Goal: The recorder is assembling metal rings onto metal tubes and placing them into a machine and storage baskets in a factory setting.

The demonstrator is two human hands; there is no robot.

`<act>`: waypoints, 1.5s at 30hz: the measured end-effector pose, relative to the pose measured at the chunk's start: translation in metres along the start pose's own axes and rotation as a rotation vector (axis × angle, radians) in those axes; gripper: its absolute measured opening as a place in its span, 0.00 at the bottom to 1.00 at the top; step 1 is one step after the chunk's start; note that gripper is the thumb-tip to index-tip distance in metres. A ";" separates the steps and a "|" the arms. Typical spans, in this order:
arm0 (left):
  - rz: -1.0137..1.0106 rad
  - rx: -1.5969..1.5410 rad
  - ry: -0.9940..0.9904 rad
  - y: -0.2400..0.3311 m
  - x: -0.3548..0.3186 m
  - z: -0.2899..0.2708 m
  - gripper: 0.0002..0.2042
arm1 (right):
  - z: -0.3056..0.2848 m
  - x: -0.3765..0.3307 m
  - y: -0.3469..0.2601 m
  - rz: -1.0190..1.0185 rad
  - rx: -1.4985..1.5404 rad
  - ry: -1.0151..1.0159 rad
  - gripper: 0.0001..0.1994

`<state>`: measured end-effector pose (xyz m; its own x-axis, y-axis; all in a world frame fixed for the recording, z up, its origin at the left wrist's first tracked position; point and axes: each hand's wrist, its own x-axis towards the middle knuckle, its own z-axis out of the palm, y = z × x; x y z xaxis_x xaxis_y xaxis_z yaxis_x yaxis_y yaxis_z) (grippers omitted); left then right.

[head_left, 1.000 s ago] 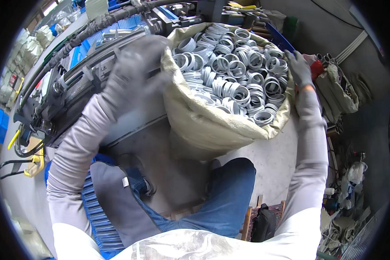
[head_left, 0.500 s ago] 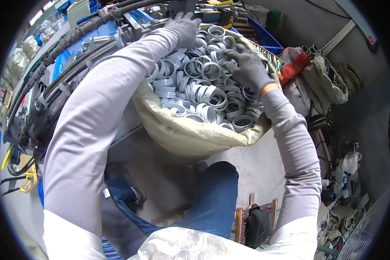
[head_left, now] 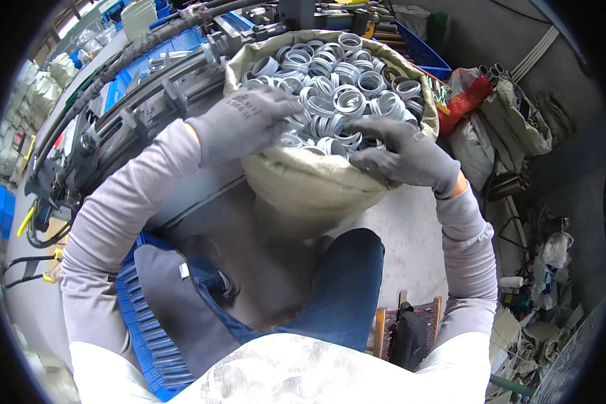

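Note:
A big cream woven sack point(head_left: 310, 192) stands in front of me, heaped with light grey plastic-looking rings point(head_left: 349, 101). My left hand point(head_left: 246, 124), in a grey glove, is over the sack's near left side. Its fingers stretch across the nearest rings, slightly bent and holding nothing that I can see. Over the near right rim is my right hand point(head_left: 411, 156), gloved the same way. Its thumb and fingers are apart and curve toward the rings, with nothing visible between them. The fingertips of both hands partly cover the rings beneath.
Machine rails with hoses point(head_left: 141, 114) run along the left. A blue crate point(head_left: 145, 323) stands beside my legs. Behind the sack is a blue bin point(head_left: 421, 54), with a red bag point(head_left: 466, 104) to its right. A small wooden-framed seat point(head_left: 382, 330) is at lower right.
Both hands have drawn back from the far part of the sack to its near rim, nearer each other. The rings at the back now show, and the blue crate has come into sight.

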<state>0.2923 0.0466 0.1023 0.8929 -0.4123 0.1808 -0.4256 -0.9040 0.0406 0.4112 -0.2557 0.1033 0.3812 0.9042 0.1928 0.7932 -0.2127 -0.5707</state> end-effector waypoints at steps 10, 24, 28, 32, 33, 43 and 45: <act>0.003 0.059 -0.238 0.025 -0.035 -0.008 0.23 | 0.023 -0.034 0.004 -0.095 -0.386 -0.086 0.26; -0.107 0.325 0.266 0.031 -0.049 0.009 0.06 | 0.070 -0.028 0.002 -0.076 -0.020 0.494 0.12; 0.056 0.367 0.332 0.047 -0.075 0.021 0.07 | 0.052 -0.046 0.011 -0.217 -0.116 0.236 0.11; -0.151 0.408 0.190 0.052 -0.043 0.021 0.09 | 0.067 -0.035 0.012 -0.167 -0.326 0.460 0.14; -0.111 0.414 0.218 0.044 -0.045 0.018 0.10 | 0.061 -0.033 0.014 -0.175 -0.422 0.481 0.16; 0.055 0.010 0.279 0.061 -0.054 -0.016 0.21 | 0.019 -0.038 -0.026 -0.015 0.085 -0.097 0.13; 0.109 -0.006 0.295 0.064 -0.034 -0.030 0.21 | 0.009 -0.029 -0.026 0.044 0.092 -0.134 0.10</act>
<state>0.2300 0.0058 0.1283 0.7613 -0.4549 0.4621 -0.5177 -0.8555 0.0108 0.3748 -0.2730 0.1053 0.3428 0.9374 0.0616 0.7281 -0.2237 -0.6479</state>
